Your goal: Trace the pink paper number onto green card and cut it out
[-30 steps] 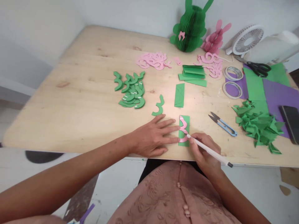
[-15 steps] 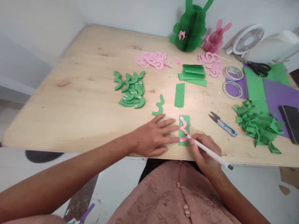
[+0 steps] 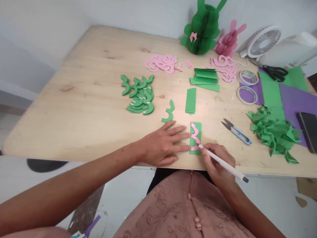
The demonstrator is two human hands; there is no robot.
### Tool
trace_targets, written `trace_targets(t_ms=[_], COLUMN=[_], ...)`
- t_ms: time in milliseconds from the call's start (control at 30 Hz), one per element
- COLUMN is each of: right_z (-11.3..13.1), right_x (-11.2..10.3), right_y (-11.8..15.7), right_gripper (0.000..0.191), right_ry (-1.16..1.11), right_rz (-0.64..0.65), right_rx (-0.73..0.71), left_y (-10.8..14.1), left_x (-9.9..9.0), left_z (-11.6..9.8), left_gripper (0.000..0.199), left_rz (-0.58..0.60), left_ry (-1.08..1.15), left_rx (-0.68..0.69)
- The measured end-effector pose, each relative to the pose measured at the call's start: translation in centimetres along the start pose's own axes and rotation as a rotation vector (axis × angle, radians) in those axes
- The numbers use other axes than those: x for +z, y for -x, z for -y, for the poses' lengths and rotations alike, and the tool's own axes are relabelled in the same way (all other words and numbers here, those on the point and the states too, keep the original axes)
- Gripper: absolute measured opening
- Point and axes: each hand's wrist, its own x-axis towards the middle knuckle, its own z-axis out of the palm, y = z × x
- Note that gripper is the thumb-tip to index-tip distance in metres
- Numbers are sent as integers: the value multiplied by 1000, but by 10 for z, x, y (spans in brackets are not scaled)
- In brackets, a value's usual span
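A pink scalloped paper shape [image 3: 196,141] lies on a green paper strip [image 3: 198,126] near the table's front edge. My left hand [image 3: 160,143] rests flat with fingers spread, two fingertips touching the pink shape's left side. In my right hand [image 3: 219,162] is a white pen [image 3: 226,166] with a dark end cap, its tip at the right edge of the pink shape. Just beyond my left hand lies a single green curved cutout [image 3: 170,114]. Another green strip with drawn curves [image 3: 190,100] lies farther back.
Green cutouts [image 3: 142,96] are piled left, pink ones [image 3: 162,63] behind. To the right lie blue snips [image 3: 237,133], green scraps [image 3: 274,134], tape rolls [image 3: 247,95], black-handled scissors [image 3: 276,72] and a phone [image 3: 308,130]. A fan [image 3: 264,41] and paper rabbits [image 3: 203,31] stand at the back.
The pen and my right hand have shifted very slightly. My left hand stays in place on the pink shape.
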Motion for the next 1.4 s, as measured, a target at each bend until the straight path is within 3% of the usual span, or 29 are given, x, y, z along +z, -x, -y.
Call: trace_targets(t_ms=[1033, 1233, 1400], right_z=[3, 4, 2], right_x=[-1, -2, 0], right_y=[3, 5, 3], right_gripper=[5, 9, 17], right_ry=[6, -47, -24], right_rz=[12, -21, 26], right_rx=[12, 114, -13], left_y=[0, 0, 1], left_x=[-1, -1, 0], left_z=[-1, -1, -1], left_gripper=[50, 50, 51], left_rz=[-13, -18, 3], left_ry=[3, 20, 16], left_rx=[-5, -2, -10])
